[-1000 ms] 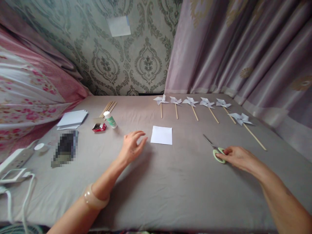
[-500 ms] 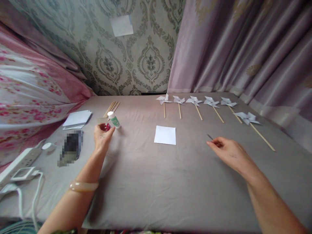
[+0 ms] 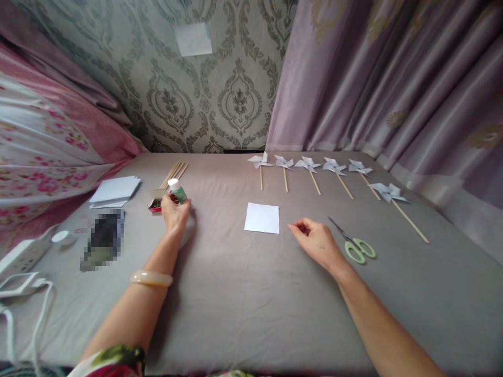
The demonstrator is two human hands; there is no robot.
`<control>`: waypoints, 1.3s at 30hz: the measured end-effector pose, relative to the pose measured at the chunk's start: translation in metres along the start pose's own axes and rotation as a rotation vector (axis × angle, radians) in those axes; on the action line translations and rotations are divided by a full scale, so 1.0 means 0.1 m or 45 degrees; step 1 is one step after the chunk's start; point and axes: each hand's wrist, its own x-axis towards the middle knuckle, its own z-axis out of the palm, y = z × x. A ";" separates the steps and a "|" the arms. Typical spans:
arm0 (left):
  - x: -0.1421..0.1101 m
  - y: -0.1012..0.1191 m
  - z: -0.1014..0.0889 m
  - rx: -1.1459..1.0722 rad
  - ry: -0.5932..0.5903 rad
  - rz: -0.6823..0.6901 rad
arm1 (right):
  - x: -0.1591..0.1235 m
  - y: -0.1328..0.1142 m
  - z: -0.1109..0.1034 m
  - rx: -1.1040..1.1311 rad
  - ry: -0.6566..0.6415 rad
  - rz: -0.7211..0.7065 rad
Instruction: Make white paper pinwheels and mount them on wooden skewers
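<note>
My left hand (image 3: pixel 175 210) is closed around the lower part of a small white-capped glue bottle (image 3: pixel 177 190) with a green label. Just left of that hand sits a small red box (image 3: pixel 155 204), its lid up and dark bits inside. A square of white paper (image 3: pixel 262 218) lies flat between my hands. To its right, my right hand (image 3: pixel 314 241) hovers with fingers curled together and nothing visible in them. Green-handled scissors (image 3: pixel 356 247) rest on the cloth beyond it, to the right.
Several paper pinwheels (image 3: pixel 308 164) on wooden sticks line the back right. Loose wooden sticks (image 3: pixel 173 174) and a paper stack (image 3: pixel 115 191) lie at the back left. Nearer are a blurred-out dark object (image 3: pixel 104 238), a white round cap (image 3: pixel 63 238) and a power strip (image 3: pixel 29 256) with cables.
My left hand has moved from the red box rightward onto the glue bottle. My right hand has let go of the scissors and shifted left toward the paper square.
</note>
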 end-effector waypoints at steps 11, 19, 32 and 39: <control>-0.02 0.01 -0.01 0.085 0.010 -0.007 | -0.10 0.15 0.28 0.231 -0.052 -0.007; -0.13 0.03 -0.07 0.094 -0.066 0.047 | -0.15 0.15 0.32 0.208 -0.106 0.001; -0.57 0.32 -0.06 -0.172 -0.362 0.238 | -0.16 0.11 0.32 0.232 -0.081 -0.016; -1.02 0.72 -0.07 -0.549 -0.677 0.335 | -0.18 0.05 0.34 0.424 -0.022 -0.067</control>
